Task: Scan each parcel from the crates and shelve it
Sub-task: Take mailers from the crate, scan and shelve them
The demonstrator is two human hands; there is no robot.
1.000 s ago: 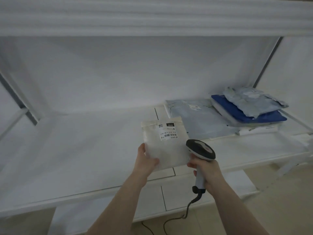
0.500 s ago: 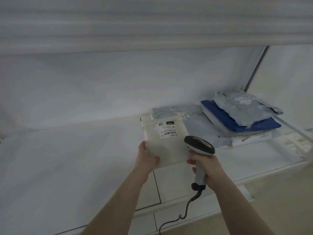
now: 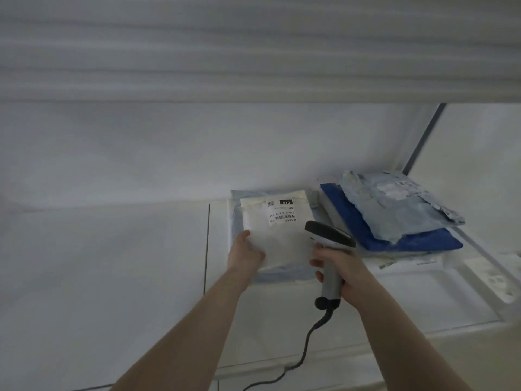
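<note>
2 hands are in view over a white shelf (image 3: 112,277). Left hand (image 3: 245,253) grips the near left corner of a white parcel (image 3: 277,230), thumb on top and fingers curled under the edge. The parcel lies over a pale blue parcel (image 3: 282,273), whose edges show beyond it at the back, left and front; whether it rests fully on that one or is held just above it cannot be told. Its label (image 3: 282,213) faces up, with a barcode, a printed number and a black tag reading upside down from this view.

Right hand (image 3: 342,270) is closed round the grey handle of a scanner (image 3: 329,238). The scanner's dark head sits over the near right corner of the white parcel. A black cable (image 3: 306,351) runs from the handle base down across the shelf front.

Further right, just beside the pale blue parcel, stands a stack: a crumpled light blue bag (image 3: 394,204) on top of a dark blue parcel (image 3: 417,241), with white parcels (image 3: 406,261) beneath. The stack sits against the shelf's right rear corner, next to a dark upright post (image 3: 423,139).
</note>
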